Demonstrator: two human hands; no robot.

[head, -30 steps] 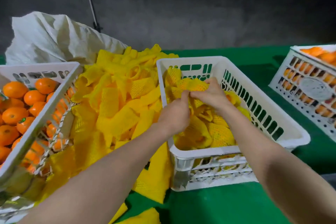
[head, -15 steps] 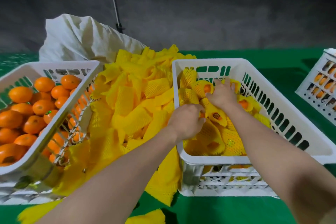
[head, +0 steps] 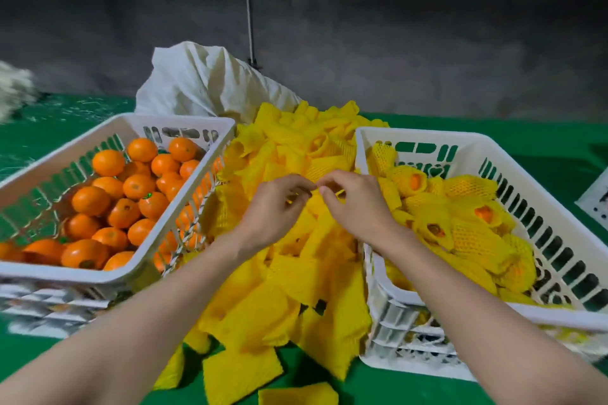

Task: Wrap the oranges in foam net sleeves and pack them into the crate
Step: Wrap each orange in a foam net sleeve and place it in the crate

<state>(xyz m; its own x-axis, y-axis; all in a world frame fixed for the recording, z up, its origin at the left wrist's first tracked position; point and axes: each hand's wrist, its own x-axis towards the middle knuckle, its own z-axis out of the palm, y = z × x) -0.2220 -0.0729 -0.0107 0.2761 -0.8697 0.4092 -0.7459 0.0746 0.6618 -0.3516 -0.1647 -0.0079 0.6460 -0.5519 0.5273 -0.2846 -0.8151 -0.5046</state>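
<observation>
A heap of yellow foam net sleeves (head: 289,279) lies on the green table between two white crates. The left crate (head: 179,207) holds several bare oranges (head: 135,186). The right crate (head: 424,134) holds several oranges wrapped in yellow sleeves (head: 473,230). My left hand (head: 274,209) and my right hand (head: 357,204) hover over the top of the heap, fingertips nearly meeting. Both have curled fingers that pinch a foam net sleeve (head: 329,168) at the top of the heap. Neither hand holds an orange.
A white cloth sack (head: 210,82) slumps behind the heap. Part of another white crate (head: 596,200) shows at the right edge. A green cover (head: 539,148) spans the table, and a dark wall rises behind it. A thin pole (head: 248,10) stands behind the sack.
Both hands have come out of the right crate and moved left to the sleeve heap. The wrapped orange stays in the crate. My view has swung left.
</observation>
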